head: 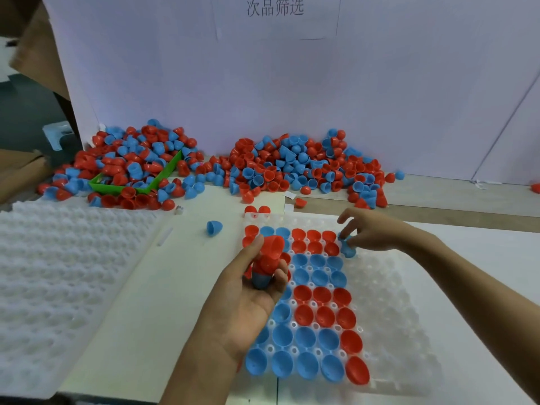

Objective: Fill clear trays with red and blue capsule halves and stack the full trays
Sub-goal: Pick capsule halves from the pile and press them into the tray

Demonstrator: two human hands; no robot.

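Mid-fill, the right hand (371, 232) pinches a blue capsule half (347, 249) over the clear tray (388, 305), needing an empty pocket, while the left hand (248, 299) grips a nested stack (267, 264).

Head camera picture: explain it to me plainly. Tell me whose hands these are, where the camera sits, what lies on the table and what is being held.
There is no machine here. A person wears a camera on the head, looking down at their own two bare hands.

The left hand grips a nested stack of capsule halves, mostly red. The right hand pinches a blue half at a clear tray, whose left part already holds red and blue halves while its right part is unfilled.

Empty clear trays lie to the left. Against the back wall are heaps of loose halves, one heap spilling over a green bin. One loose blue half lies alone.
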